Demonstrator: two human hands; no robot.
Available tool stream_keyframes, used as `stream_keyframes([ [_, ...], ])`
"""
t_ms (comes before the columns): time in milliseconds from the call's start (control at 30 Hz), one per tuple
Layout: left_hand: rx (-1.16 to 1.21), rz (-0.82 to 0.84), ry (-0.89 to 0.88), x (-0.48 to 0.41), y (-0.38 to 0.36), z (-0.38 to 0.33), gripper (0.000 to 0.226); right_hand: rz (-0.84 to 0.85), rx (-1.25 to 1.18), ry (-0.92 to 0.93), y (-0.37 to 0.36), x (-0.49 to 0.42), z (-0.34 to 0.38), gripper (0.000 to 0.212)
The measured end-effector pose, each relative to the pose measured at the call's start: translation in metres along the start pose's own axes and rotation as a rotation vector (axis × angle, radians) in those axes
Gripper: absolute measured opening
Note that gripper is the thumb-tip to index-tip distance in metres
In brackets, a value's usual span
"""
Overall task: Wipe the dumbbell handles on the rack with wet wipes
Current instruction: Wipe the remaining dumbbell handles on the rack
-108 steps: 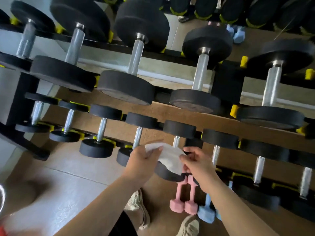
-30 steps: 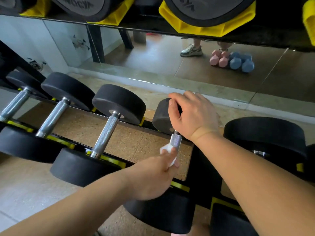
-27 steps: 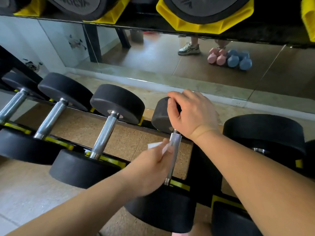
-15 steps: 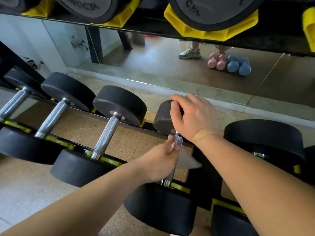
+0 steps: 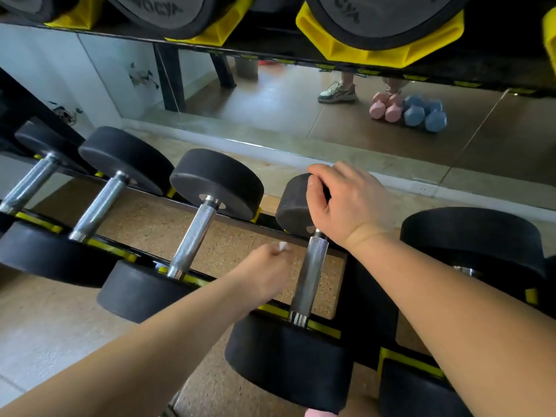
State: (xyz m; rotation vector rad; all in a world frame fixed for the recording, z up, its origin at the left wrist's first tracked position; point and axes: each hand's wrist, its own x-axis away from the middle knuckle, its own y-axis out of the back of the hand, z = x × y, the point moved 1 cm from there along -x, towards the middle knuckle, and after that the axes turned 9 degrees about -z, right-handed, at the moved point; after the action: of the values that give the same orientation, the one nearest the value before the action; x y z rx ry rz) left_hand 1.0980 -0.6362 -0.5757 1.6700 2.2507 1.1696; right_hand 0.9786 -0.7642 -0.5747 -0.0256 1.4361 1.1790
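Just left of the handle (image 5: 311,275), left hand (image 5: 264,275) clutches the wipe (image 5: 283,246); right hand (image 5: 346,203) grips the far head (image 5: 293,206).

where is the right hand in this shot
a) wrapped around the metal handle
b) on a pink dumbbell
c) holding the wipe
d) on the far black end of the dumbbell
D: the right hand curls over the dumbbell's far black end, while the left hand holds the wipe just left of the bare metal handle.
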Motion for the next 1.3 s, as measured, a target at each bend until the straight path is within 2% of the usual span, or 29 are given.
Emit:
stream_keyframes([
  [100, -0.023, 0.17, -0.084, 0.008, -0.018, -0.016, 0.045, -0.019, 0.015, -0.01, -0.001, -0.001, 0.0, 0.037],
  [200, -0.085, 0.199, -0.185, 0.022, -0.014, -0.023, 0.026, -0.002, 0.012, -0.018, 0.0, 0.0, -0.001, 0.039],
  [267, -0.017, 0.22, -0.17, 0.031, -0.004, -0.021, 0.031, 0.029, 0.005, -0.027, 0.001, 0.0, -0.002, 0.041],
  [400, 0.061, -0.024, -0.102, 0.028, 0.018, -0.022, 0.038, 0.064, 0.025, -0.013, 0.003, -0.002, 0.001, 0.043],
  [500, 0.074, -0.048, -0.12, 0.005, 0.002, -0.022, 0.041, 0.072, 0.036, -0.004, 0.005, -0.002, 0.001, 0.043],
  [600, -0.042, 0.067, -0.183, 0.0, -0.032, -0.024, 0.044, 0.063, 0.026, -0.013, 0.004, -0.001, 0.002, 0.041],
  [733, -0.297, 0.205, -0.315, 0.015, -0.042, -0.03, 0.065, 0.036, 0.036, -0.022, 0.004, -0.002, 0.001, 0.039],
  [833, -0.295, 0.322, -0.326, 0.037, -0.031, -0.027, 0.051, 0.047, 0.037, -0.019, 0.004, 0.0, 0.0, 0.038],
  [933, -0.121, 0.225, -0.305, 0.06, -0.014, -0.026, 0.038, 0.044, 0.022, -0.032, 0.003, 0.0, -0.001, 0.038],
  [1067, -0.147, -0.039, -0.381, 0.04, 0.006, -0.023, 0.038, 0.061, 0.01, -0.024, 0.001, -0.001, 0.0, 0.041],
  [1100, -0.128, -0.051, -0.363, 0.03, 0.004, -0.02, 0.035, 0.059, 0.008, -0.022, 0.001, -0.001, 0.0, 0.041],
  [1133, -0.109, -0.01, -0.333, 0.021, 0.001, -0.018, 0.036, 0.051, 0.007, -0.025, 0.001, -0.001, 0.001, 0.041],
  [1233, -0.166, 0.239, -0.231, 0.008, -0.019, -0.015, 0.065, 0.044, 0.013, -0.035, 0.002, -0.001, 0.001, 0.04],
  [1300, -0.196, 0.33, -0.19, 0.006, -0.028, -0.013, 0.072, 0.043, 0.023, -0.031, 0.002, -0.001, 0.001, 0.04],
])
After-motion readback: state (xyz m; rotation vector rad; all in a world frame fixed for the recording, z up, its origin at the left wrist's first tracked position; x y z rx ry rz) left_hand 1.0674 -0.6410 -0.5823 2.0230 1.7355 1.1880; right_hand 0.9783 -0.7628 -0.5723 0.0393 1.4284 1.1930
